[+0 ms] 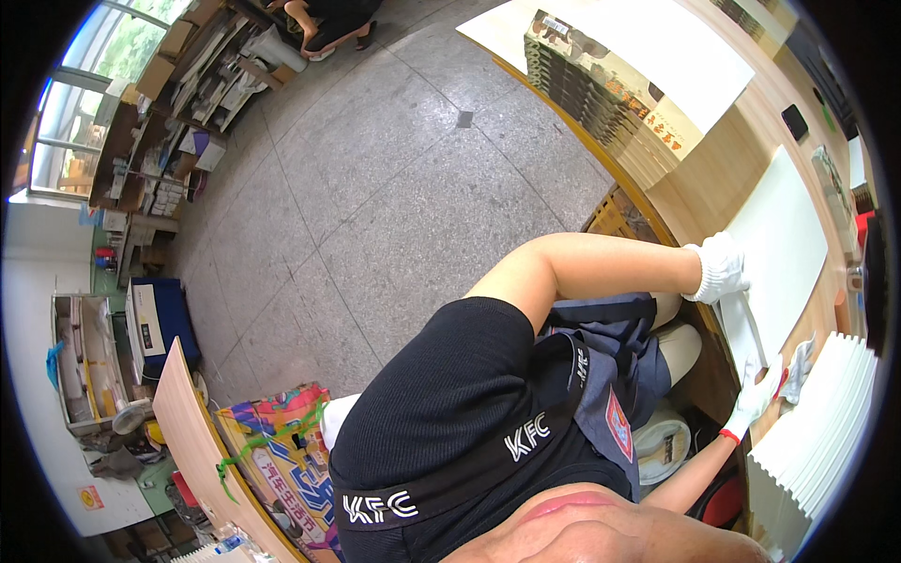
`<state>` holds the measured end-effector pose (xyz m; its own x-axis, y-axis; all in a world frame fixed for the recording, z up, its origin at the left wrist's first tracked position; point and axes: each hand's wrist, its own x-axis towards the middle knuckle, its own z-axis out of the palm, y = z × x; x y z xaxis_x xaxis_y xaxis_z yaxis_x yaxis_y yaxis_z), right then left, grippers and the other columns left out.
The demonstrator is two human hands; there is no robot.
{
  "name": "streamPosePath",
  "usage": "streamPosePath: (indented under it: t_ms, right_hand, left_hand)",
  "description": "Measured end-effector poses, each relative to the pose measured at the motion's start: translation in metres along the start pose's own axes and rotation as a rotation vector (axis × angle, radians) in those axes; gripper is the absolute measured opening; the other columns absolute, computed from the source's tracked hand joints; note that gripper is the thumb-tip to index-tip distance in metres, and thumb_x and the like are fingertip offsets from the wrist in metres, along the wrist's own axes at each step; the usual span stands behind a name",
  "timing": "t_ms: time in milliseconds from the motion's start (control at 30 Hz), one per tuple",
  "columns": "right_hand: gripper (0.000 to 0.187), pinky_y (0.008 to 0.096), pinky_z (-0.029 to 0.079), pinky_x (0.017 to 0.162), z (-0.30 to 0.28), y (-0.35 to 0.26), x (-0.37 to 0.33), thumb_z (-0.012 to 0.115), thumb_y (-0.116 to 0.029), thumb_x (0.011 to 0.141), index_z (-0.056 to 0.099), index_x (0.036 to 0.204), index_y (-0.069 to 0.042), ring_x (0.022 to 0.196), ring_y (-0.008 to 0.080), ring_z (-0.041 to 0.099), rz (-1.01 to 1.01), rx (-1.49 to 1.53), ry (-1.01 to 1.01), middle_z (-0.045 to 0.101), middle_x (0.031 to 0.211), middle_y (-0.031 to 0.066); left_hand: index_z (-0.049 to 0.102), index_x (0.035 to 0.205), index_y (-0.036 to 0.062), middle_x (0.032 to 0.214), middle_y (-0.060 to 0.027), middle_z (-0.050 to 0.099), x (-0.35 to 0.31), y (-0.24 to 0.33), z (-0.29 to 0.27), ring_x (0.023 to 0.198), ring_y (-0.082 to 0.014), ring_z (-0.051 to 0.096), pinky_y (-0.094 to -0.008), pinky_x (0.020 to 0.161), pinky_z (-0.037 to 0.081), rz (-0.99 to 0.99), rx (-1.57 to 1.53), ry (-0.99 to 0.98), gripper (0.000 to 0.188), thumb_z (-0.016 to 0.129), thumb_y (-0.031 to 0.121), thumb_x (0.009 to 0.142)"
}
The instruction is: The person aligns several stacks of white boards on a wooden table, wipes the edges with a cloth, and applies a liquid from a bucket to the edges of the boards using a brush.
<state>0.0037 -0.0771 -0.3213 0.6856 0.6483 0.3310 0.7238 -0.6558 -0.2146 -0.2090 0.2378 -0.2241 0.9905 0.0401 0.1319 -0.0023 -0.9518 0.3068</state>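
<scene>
Floor: grey speckled stone flooring [328,178], divided by thin dark joint lines, covers the centre and upper middle of the frame; one small dark square inset [465,119] noted at upper centre. Window: light-framed, multi-pane glass window [117,49] at upper left, green foliage visible through it. Wall: white painted wall [38,249] at left edge. Furniture: dark brown wooden shelving [129,178], loaded, at upper left; pale wood-grain table [723,174] with yellowish edging at right; light wooden board-like top [188,413] at lower left. Light: bright patches reflect off the floor.
</scene>
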Motion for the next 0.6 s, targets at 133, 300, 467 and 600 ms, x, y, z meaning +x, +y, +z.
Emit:
streamPosePath:
  t_ms: [133,300,467,600]
  right_hand:
    - [0.069,0.0402,0.028,0.115,0.0,-0.001,0.0,0.07,-0.038,0.089,0.045,0.141,0.001,0.139,0.0313,0.035,0.019,0.066,0.008,0.045,0.147,0.017]
    - [0.069,0.0394,0.03,0.114,0.0,0.003,-0.001,0.068,-0.038,0.091,0.043,0.142,0.001,0.139,0.0311,0.036,0.009,0.038,-0.006,0.043,0.148,0.0173]
    - [0.071,0.0399,0.029,0.114,-0.003,-0.004,0.0,0.067,-0.042,0.091,0.044,0.142,0.001,0.139,0.0315,0.035,-0.006,0.003,0.005,0.044,0.147,0.0175]
    - [0.071,0.0402,0.028,0.115,-0.002,-0.003,-0.001,0.067,-0.043,0.091,0.044,0.142,0.001,0.14,0.0317,0.034,0.007,0.021,0.002,0.044,0.147,0.0173]
  left_hand:
    - [0.068,0.109,0.0169,0.09,-0.0118,0.066,0.003,-0.001,0.007,0.083,-0.0347,0.068,-0.0423,0.066,0.056,-0.002,-0.027,0.025,0.039,0.072,0.019,0.07]
    - [0.069,0.107,0.0175,0.088,-0.0118,0.066,0.004,-0.001,0.01,0.082,-0.0347,0.068,-0.0425,0.066,0.057,0.013,-0.012,0.056,0.036,0.071,0.02,0.071]
    - [0.069,0.106,0.0169,0.087,-0.0117,0.066,0.006,-0.002,0.017,0.082,-0.0351,0.068,-0.0426,0.066,0.057,-0.026,-0.059,0.084,0.035,0.07,0.019,0.071]
    - [0.069,0.106,0.0162,0.087,-0.0118,0.066,0.006,-0.001,0.015,0.081,-0.0351,0.068,-0.0424,0.065,0.057,-0.015,-0.044,0.077,0.035,0.07,0.019,0.071]
